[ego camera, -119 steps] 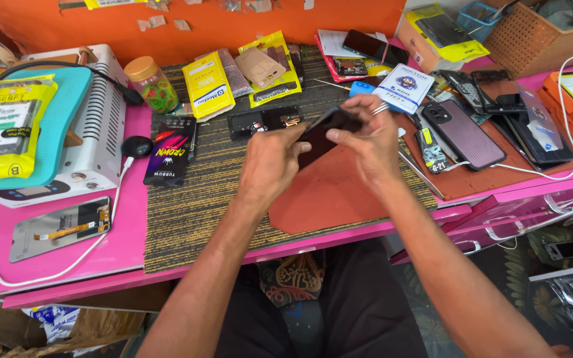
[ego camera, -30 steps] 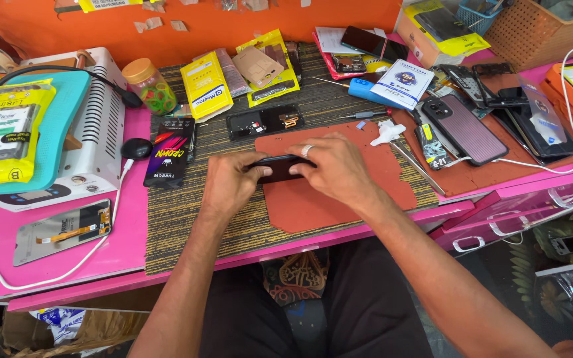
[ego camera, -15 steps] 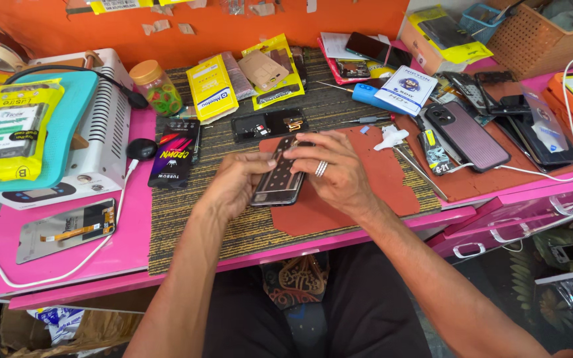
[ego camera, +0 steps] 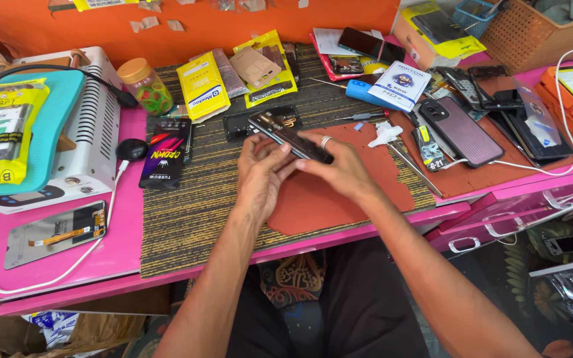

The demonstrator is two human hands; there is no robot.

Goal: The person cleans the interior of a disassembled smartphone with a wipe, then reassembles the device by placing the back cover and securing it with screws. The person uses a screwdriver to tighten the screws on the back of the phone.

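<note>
Black glass, phone: I hold a dark, slim phone (ego camera: pixel 291 137) between both hands, raised above the red mat (ego camera: pixel 339 192) and tilted, its far end higher and pointing up-left.
Phone surface: glossy dark face with reflections; at the far end a patch of exposed inner parts shows; finer detail cannot be told.
Left hand: my left hand (ego camera: pixel 261 174) closes on the phone from below and from the near left side, fingers curled up onto its edge, thumb toward the middle.
Right hand: my right hand (ego camera: pixel 339 166) closes on the near right end, fingers laid along the top, a silver ring (ego camera: pixel 325 140) on one finger.
Forearms: both come up from the lower edge and meet over the front of the bench; wrists nearly touch.
Under the hands: the red mat lies on a striped woven mat (ego camera: pixel 193 212), which lies on the pink bench (ego camera: pixel 67 265).
Beyond the phone: a second opened dark handset (ego camera: pixel 247 122) lies flat on the woven mat.
Left: a black packet (ego camera: pixel 166 154), a detached screen panel (ego camera: pixel 54 233), a white heating machine (ego camera: pixel 94 139).
Right: a maroon-backed phone (ego camera: pixel 460 131), white tweezers (ego camera: pixel 386 134).
</note>
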